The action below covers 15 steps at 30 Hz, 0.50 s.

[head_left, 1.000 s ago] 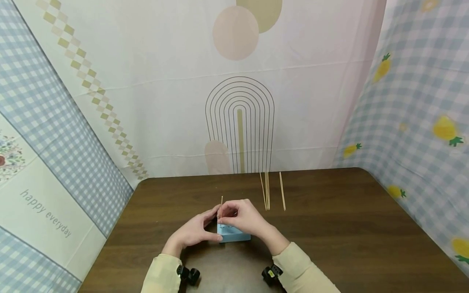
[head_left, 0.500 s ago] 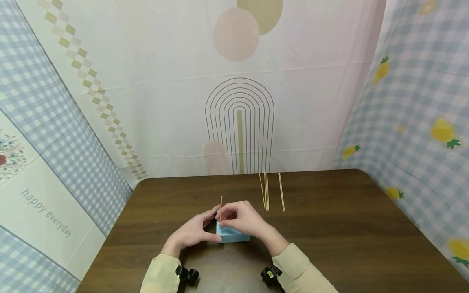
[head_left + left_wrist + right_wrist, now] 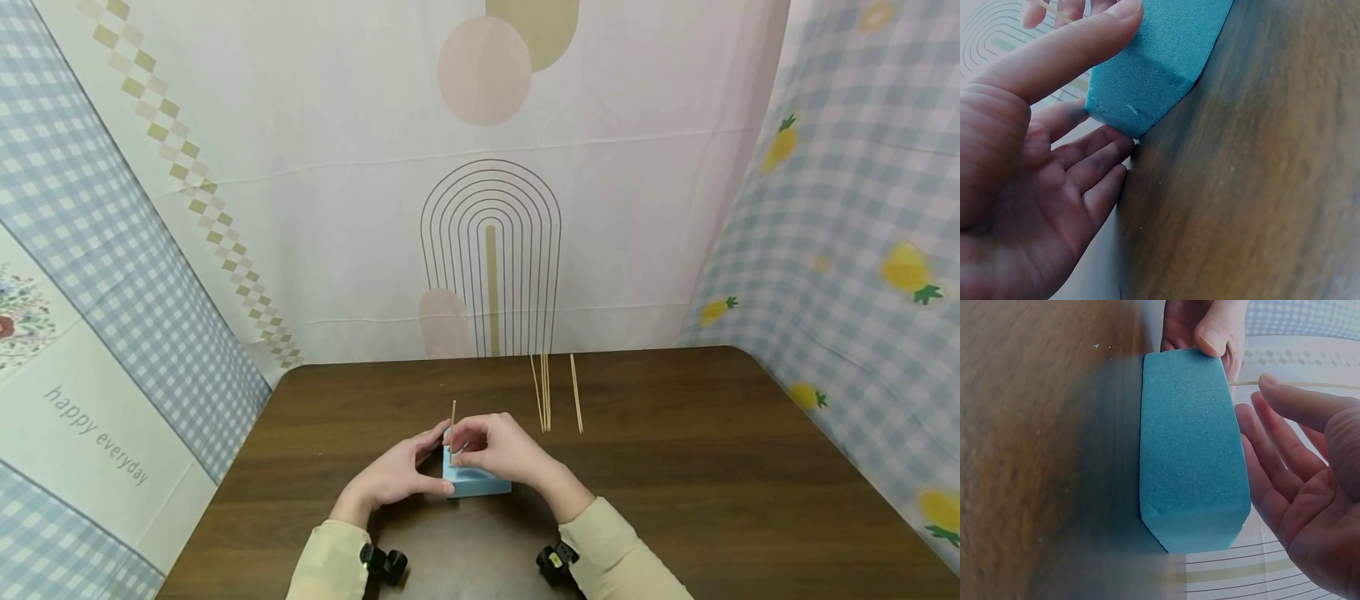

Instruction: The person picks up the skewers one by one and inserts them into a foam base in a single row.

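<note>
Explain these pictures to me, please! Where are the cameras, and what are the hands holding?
There's no robot here, just a person. The wide picture comes from a camera on the person's head, looking forward and down. The two close-ups come from little black cameras, one on each wrist.

The left hand holds one end of a blue block on a brown table. The right hand pinches a thin stick, nearly upright, its lower end at the block's top. I can't tell whether it goes in. More sticks lie farther back on the table.
</note>
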Tool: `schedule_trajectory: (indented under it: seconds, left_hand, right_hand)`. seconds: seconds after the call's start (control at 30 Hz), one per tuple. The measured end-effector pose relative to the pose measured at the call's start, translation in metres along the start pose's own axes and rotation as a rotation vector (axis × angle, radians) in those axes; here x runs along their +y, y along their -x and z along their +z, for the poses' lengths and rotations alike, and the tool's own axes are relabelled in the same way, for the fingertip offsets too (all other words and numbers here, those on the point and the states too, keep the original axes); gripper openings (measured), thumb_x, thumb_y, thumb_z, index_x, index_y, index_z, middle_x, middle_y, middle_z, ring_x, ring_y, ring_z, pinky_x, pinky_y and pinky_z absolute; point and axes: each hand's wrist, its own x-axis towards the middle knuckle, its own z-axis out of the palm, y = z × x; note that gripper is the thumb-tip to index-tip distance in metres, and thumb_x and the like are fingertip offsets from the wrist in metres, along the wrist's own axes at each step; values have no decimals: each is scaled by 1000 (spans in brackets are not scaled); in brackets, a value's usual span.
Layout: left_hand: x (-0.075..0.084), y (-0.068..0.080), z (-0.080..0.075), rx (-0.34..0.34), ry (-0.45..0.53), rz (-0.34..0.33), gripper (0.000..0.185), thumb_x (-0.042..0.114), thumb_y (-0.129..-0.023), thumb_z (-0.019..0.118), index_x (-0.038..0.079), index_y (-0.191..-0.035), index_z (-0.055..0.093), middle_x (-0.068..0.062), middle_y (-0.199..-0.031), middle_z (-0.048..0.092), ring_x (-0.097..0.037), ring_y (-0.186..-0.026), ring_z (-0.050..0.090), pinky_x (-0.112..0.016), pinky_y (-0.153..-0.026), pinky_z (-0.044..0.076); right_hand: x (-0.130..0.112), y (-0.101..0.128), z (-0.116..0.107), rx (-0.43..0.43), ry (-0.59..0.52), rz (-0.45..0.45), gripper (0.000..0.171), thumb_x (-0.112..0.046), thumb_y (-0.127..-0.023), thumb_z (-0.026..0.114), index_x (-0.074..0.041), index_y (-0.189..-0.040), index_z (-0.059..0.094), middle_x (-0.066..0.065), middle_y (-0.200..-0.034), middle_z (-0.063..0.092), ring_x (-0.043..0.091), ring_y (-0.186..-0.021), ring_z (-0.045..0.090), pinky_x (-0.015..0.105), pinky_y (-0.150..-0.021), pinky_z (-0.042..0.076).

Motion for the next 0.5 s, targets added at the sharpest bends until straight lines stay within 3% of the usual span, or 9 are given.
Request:
schedule_trajectory:
  seconds: [0.33,0.5]
  left_hand:
    - [0,1,0,-2,10,-10,103,37,-91,88,14,-171,29,-14,-171,36,-32,-156,36,-57,-123,32]
    - [-1,-1,0,0,-3,-11,103,39,-90,88,14,-171,28,-12,-171,36,-30,-156,36,-56,-124,31]
  right_hand:
    - [-2,2,-1,-2,-11,4,13,-7,-94,83,-11,-105,78,-1,-96,78,3,-84,69,26,-79,57]
    - [-3,2,1,17,-18,-29,6,-11,-97,82,-16,-100,79,-11,-95,77,3,-85,69,26,-80,58]
